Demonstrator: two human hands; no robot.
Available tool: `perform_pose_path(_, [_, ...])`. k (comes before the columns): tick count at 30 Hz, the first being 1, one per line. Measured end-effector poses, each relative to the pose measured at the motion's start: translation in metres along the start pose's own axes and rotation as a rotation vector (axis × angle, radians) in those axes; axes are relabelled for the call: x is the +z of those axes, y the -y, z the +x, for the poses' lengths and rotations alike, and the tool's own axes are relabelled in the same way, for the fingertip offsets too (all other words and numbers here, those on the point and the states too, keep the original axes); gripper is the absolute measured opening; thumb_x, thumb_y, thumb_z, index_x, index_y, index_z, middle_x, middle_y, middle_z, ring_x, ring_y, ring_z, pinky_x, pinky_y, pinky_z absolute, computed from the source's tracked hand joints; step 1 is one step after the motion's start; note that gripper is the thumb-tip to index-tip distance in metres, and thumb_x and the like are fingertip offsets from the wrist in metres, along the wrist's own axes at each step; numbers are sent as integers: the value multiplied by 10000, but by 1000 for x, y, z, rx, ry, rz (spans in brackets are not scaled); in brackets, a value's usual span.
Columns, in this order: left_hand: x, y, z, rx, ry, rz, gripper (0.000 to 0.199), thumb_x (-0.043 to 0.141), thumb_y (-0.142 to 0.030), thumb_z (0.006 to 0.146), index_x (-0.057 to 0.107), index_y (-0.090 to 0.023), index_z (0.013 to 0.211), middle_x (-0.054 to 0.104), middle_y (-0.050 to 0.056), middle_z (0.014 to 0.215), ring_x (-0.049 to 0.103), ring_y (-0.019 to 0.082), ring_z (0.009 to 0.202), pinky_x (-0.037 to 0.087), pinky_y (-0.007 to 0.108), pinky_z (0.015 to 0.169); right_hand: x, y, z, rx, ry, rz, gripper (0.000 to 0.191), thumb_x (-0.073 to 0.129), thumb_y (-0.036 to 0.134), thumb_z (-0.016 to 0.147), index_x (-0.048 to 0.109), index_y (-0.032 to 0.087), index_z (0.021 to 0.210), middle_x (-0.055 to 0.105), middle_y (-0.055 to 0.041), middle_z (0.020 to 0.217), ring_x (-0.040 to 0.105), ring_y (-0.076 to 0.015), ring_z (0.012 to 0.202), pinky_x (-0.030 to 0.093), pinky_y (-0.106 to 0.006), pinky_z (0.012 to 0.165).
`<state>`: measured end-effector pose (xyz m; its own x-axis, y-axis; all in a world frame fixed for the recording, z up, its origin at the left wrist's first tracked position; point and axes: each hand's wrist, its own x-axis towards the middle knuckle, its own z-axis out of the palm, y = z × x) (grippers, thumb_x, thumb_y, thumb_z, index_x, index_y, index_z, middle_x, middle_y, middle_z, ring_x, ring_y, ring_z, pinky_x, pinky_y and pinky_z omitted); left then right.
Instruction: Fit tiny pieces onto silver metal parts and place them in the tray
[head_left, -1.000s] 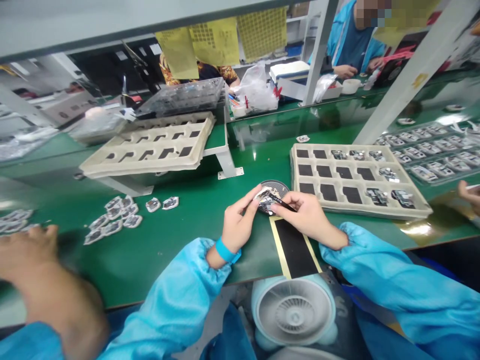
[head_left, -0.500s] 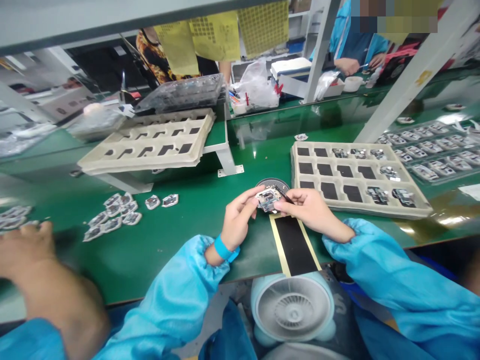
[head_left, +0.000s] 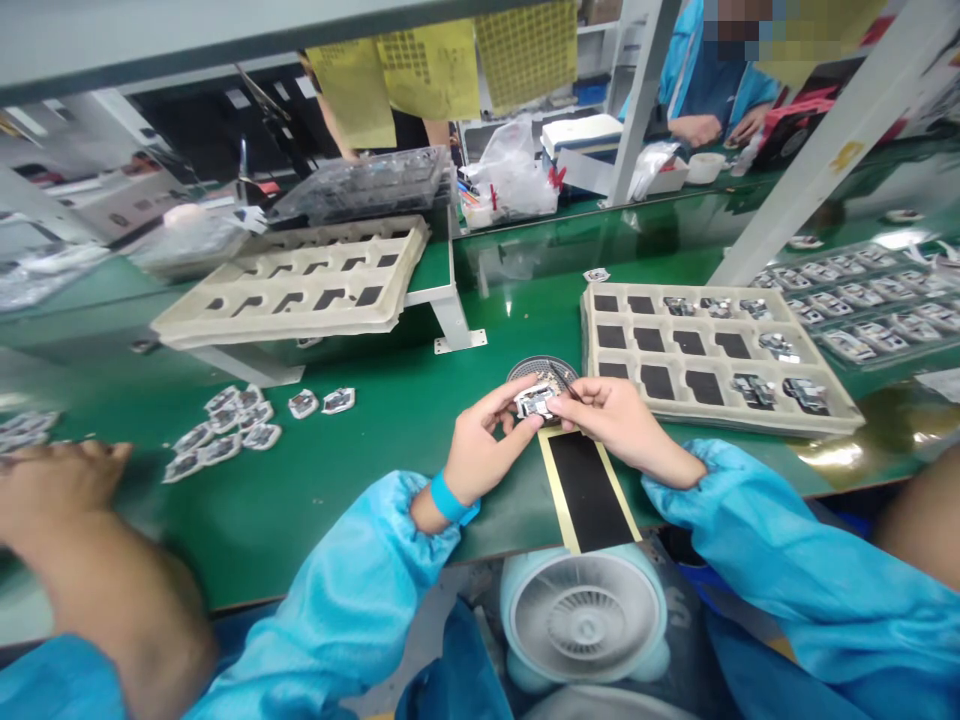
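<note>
At bottom centre sits a pale-blue fan [head_left: 585, 628]. Mid-frame, the left hand [head_left: 484, 448] pinches a small electronic part [head_left: 533, 401], and the right hand [head_left: 621, 418], fingers curled, grips a slim dark tool [head_left: 565, 384] beside it. Right of centre lies a compartmented tray [head_left: 757, 419].

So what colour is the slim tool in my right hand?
The slim tool in your right hand looks black; the head view shows it best.

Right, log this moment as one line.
left hand: holds electronic part | right hand: holds dark tool | round tray: by both hands
</note>
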<state>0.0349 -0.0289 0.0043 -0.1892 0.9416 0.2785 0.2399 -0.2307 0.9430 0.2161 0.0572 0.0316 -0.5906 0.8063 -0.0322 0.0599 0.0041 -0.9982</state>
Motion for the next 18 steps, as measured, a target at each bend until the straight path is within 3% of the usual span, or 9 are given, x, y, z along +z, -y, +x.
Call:
perform_pose_path(3, [-1,-2,0,51,-20,105,439,756,-308,874,701,-264,1307,751,55,1176,602,123,711,533,284,699,0,-4,1,6,16,13,386,827,486,746,635,160,670,614,22,588,525,-86,533,468,-243,571])
perform_pose_path(6, [-1,-4,1,59,-40,134,415,767,-313,864,725,-267,1275,774,41,1092,588,120,676,535,291,697,1,-12,3,-36,-10,5,374,827,476,750,621,168,694,626,13,628,557,-103,575,491,-254,588])
perform_pose_path(10, [1,-4,3,-87,2,-173,460,818,-310,813,728,-227,1256,771,77,1127,705,185,852,585,341,825,6,-21,4,-180,-139,34,380,863,431,720,621,193,891,683,-19,840,648,-145,736,563,-285,670])
perform_pose_path(13, [2,-5,5,-194,48,-398,475,860,-275,760,737,-191,1211,772,102,1130,730,217,927,592,368,878,9,-22,4,-221,-123,90,405,862,394,726,621,204,991,703,-40,933,682,-163,812,606,-310,736])
perform_pose_path(18, [1,-6,6,-251,75,-470,352,793,-275,834,758,-178,1171,756,113,1169,707,173,838,536,257,685,8,-20,4,-174,-69,160,392,869,363,717,643,192,988,720,-45,945,692,-154,808,620,-312,756])
